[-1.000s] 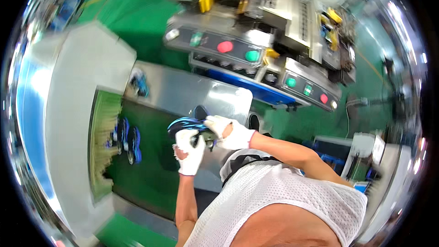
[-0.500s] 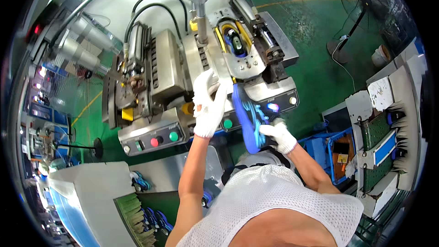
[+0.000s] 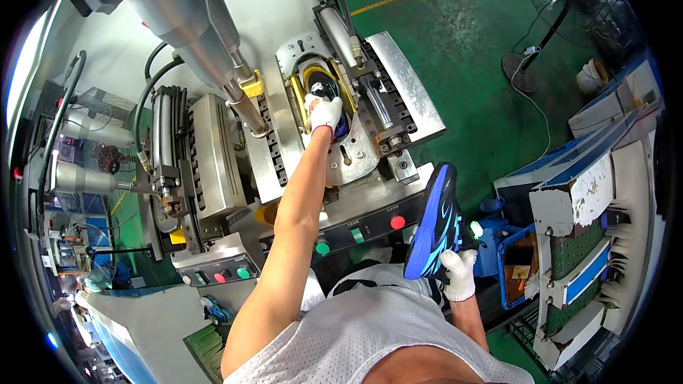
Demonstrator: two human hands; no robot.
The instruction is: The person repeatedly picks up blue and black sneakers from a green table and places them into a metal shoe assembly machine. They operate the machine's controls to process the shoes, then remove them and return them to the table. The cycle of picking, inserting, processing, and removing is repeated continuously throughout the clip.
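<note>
A large grey press machine (image 3: 235, 135) fills the upper left, its thick metal ram column (image 3: 192, 21) slanting down from the top edge, with black hoses (image 3: 153, 92) looping beside it. On the machine's bed sits a silver mould plate (image 3: 334, 121) flanked by ribbed side blocks (image 3: 405, 85), and in the plate's yellow-rimmed cavity (image 3: 320, 82) lies a dark shoe (image 3: 326, 89) — only partly visible. Along the front of the machine runs a control panel (image 3: 363, 224) with red and green push buttons. The green floor (image 3: 462, 43) stretches to the right, where a standing fan (image 3: 530, 64) stands well apart from the press, and a white and blue rack (image 3: 590, 220) rises at the right edge.

The person's left arm reaches up over the panel; the white-gloved left hand (image 3: 326, 112) rests on the shoe in the cavity, fingers pressed down on it — whether they close around it cannot be told. The gloved right hand (image 3: 459, 274) is low at the right, near the torso, clamped on the heel end of a blue and black sneaker (image 3: 435, 224), which stands nearly upright with its sole turned to the camera and its toe pointing up, just right of the control panel.
</note>
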